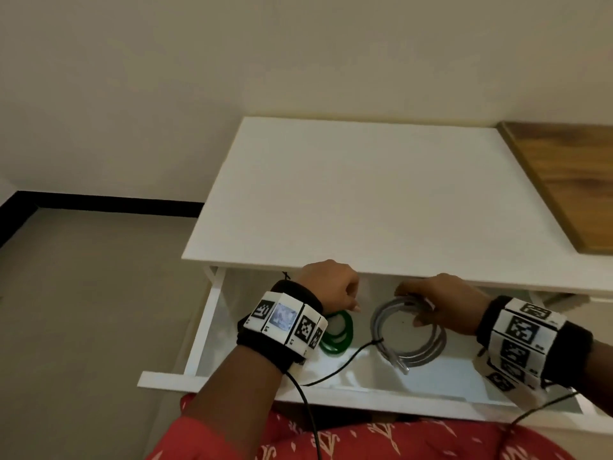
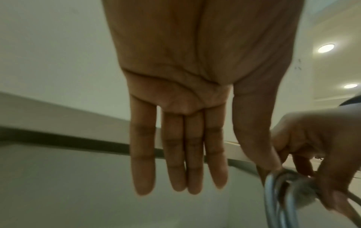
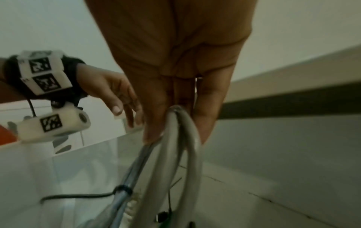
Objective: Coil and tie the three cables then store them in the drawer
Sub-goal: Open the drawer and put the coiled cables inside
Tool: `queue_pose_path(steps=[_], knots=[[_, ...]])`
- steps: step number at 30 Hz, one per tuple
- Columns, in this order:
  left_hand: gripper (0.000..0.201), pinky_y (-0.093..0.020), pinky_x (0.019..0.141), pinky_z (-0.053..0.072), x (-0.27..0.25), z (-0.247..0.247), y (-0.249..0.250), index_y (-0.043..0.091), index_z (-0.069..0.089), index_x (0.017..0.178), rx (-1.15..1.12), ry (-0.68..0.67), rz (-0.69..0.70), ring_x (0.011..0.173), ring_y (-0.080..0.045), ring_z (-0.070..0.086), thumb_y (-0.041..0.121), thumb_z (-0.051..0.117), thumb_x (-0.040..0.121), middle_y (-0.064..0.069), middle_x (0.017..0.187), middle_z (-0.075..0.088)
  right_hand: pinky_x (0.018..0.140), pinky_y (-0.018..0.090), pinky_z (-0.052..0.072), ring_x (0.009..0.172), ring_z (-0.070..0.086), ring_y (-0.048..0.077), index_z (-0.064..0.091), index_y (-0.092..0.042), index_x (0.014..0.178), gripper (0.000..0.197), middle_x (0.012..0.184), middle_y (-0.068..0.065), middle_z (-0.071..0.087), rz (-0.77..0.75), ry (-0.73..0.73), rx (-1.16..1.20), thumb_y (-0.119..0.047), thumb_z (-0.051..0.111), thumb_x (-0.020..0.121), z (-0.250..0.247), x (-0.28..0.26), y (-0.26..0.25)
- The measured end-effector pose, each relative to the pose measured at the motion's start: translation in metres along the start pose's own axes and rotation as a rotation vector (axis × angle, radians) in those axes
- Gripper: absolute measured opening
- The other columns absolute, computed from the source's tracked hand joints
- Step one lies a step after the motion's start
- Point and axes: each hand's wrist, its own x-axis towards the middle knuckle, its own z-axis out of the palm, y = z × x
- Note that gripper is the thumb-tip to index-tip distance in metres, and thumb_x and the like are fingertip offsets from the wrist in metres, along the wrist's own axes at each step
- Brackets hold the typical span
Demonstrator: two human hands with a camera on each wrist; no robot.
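Note:
A grey cable coil lies in the open white drawer, bound by a black tie whose tail trails left. My right hand pinches the coil's far edge between thumb and fingers; the right wrist view shows the grey cable coil hanging from that grip. A green cable coil lies to its left, partly hidden by my left wrist. My left hand hovers above the green coil, holding nothing. Its fingers are straight, its thumb close to the grey cable coil. No third cable shows.
The white table top overhangs the back of the drawer. A wooden board lies along its right side. Bare floor and a black skirting strip are to the left. Black wrist-camera leads hang over the drawer's front.

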Motion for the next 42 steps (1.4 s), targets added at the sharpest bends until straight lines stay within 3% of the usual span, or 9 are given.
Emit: queue_pose_path(steps=[3,7,12,16,27,32,36,40,42], knots=[[0.049,-0.039,0.096,0.044,0.007,0.013,-0.002,0.009,0.046,0.126,0.089,-0.131,-0.051,0.117,-0.027,0.050,0.038,0.055,0.087,-0.011,0.130,0.053,0.083,0.027,0.042,0.110,0.056,0.024,0.050,-0.017,0.123,0.047,0.119,0.007,0.063,0.079,-0.125,-0.077,-0.020,0.067,0.080,0.017,0.017,0.009],[0.065,-0.043,0.101,0.042,0.021,0.028,-0.012,0.009,0.032,0.136,0.153,-0.216,-0.120,0.125,-0.032,0.042,0.043,0.055,0.085,-0.015,0.138,0.042,0.088,0.029,0.042,0.116,0.052,0.027,0.048,-0.012,0.123,0.045,0.124,0.011,0.058,0.192,-0.215,-0.067,-0.016,0.065,0.082,0.045,0.046,0.030],[0.077,-0.049,0.111,0.029,0.038,0.047,-0.030,0.014,0.017,0.143,0.140,-0.305,-0.226,0.139,-0.032,0.020,0.044,0.056,0.084,-0.015,0.151,0.021,0.096,0.031,0.041,0.122,0.049,0.028,0.045,-0.009,0.128,0.054,0.135,0.013,0.048,0.407,-0.175,0.196,-0.019,0.068,0.081,0.083,0.076,0.067],[0.076,-0.048,0.111,0.030,0.049,0.057,-0.043,0.012,0.017,0.143,0.122,-0.344,-0.292,0.139,-0.032,0.022,0.044,0.055,0.086,-0.017,0.150,0.022,0.094,0.034,0.043,0.118,0.052,0.031,0.046,-0.007,0.126,0.052,0.133,0.015,0.049,0.492,-0.166,0.334,-0.017,0.068,0.080,0.113,0.093,0.080],[0.063,-0.039,0.099,0.044,0.046,0.044,-0.024,0.007,0.036,0.134,0.114,-0.431,-0.219,0.119,-0.029,0.050,0.046,0.053,0.087,-0.013,0.134,0.049,0.096,0.034,0.041,0.123,0.048,0.031,0.040,-0.007,0.131,0.053,0.136,0.015,0.047,0.414,-0.254,0.125,-0.032,0.056,0.087,0.119,0.096,0.077],[0.036,-0.024,0.061,0.035,0.020,0.004,0.003,0.009,0.049,0.096,0.108,-0.389,-0.153,0.087,-0.020,0.045,0.044,0.050,0.089,-0.012,0.098,0.050,0.096,0.032,0.040,0.121,0.051,0.029,0.050,-0.001,0.125,0.041,0.133,0.015,0.052,0.243,-0.385,-0.065,-0.025,0.050,0.092,0.076,0.065,0.047],[0.044,-0.032,0.087,0.041,-0.020,-0.038,0.011,0.006,0.055,0.118,0.108,-0.245,-0.154,0.104,-0.023,0.053,0.039,0.052,0.089,-0.010,0.117,0.057,0.095,0.031,0.041,0.120,0.051,0.030,0.050,0.002,0.127,0.040,0.132,0.019,0.053,0.205,-0.369,-0.094,-0.020,0.048,0.093,0.027,0.029,0.015],[0.056,-0.032,0.098,0.037,-0.067,-0.043,-0.006,0.012,0.043,0.129,0.092,-0.146,-0.258,0.121,-0.024,0.046,0.035,0.063,0.083,-0.009,0.134,0.049,0.055,0.022,0.044,0.064,0.053,0.015,0.043,-0.005,0.130,0.043,0.092,0.009,0.055,0.238,-0.268,0.105,-0.022,0.051,0.092,-0.009,-0.015,0.002],[0.069,-0.033,0.105,0.034,-0.087,-0.026,-0.020,0.013,0.036,0.134,0.048,-0.148,-0.324,0.129,-0.025,0.040,0.031,0.071,0.077,-0.008,0.142,0.042,0.057,0.022,0.044,0.068,0.054,0.017,0.043,-0.007,0.129,0.043,0.093,0.007,0.055,0.250,-0.239,0.144,-0.025,0.052,0.091,-0.016,-0.038,0.001]])
